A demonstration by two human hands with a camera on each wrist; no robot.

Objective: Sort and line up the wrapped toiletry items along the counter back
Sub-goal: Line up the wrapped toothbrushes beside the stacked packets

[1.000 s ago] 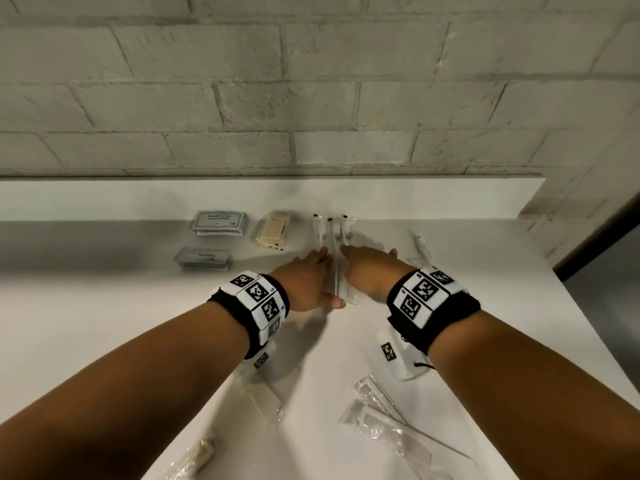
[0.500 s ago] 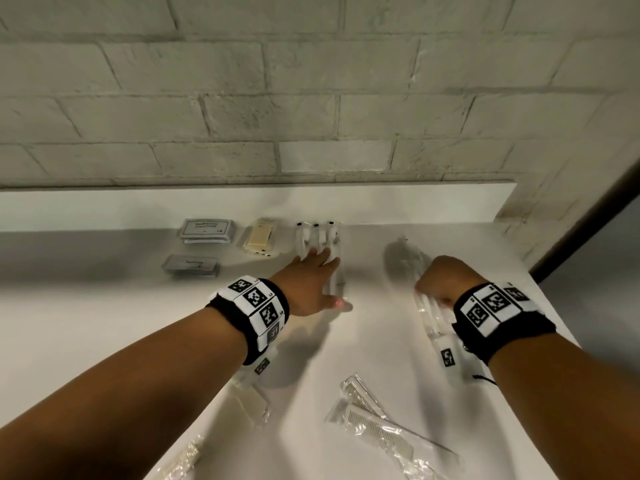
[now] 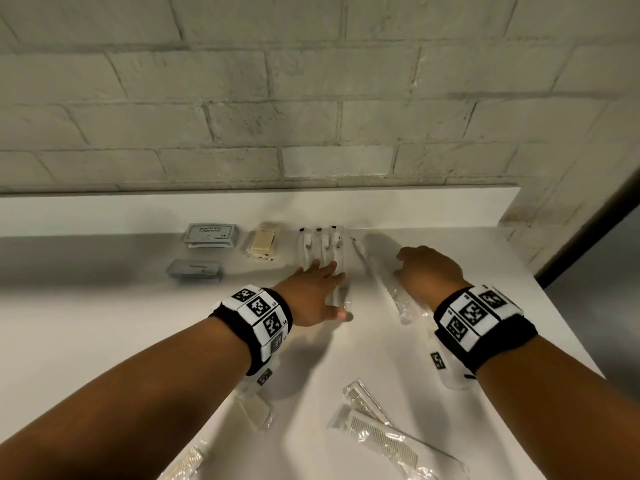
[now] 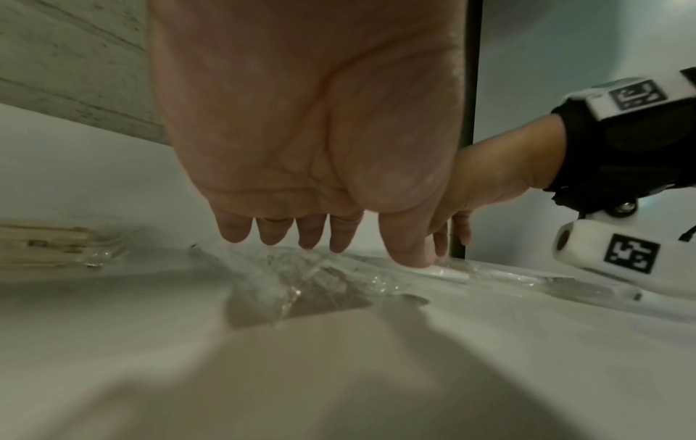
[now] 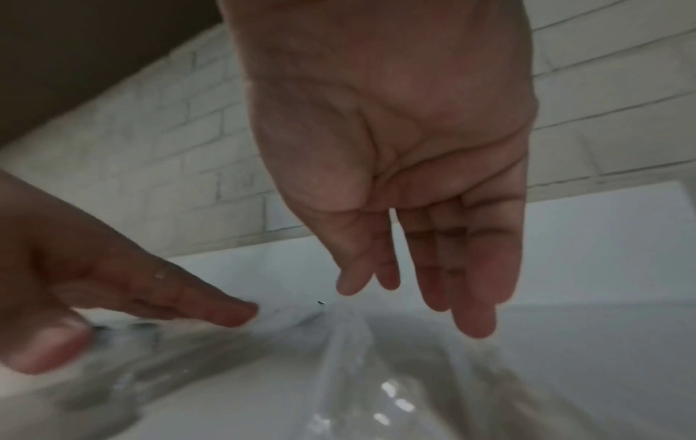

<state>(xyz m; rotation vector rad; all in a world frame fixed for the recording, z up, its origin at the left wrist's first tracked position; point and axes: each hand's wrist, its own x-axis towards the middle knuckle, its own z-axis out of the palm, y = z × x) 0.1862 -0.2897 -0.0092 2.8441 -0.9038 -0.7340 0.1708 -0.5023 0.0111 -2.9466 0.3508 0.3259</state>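
Three clear-wrapped toothbrushes lie side by side against the back ledge. My left hand lies flat on them, its fingers straight; in the left wrist view the fingertips press the crinkled wrap. Just to the right lies another wrapped toothbrush, slanted, its head towards the group. My right hand is beside its right flank, and in the right wrist view the hand has straight fingers above the wrap and grips nothing.
Left of the toothbrushes along the back are a beige wrapped item and grey sachets, with another grey sachet in front. Wrapped combs and small packets lie near me. The counter's right edge is close.
My right hand left the toothbrush group, went right to the loose wrapped toothbrush and brought it leftwards to beside the group. The left hand stayed flat on the group.
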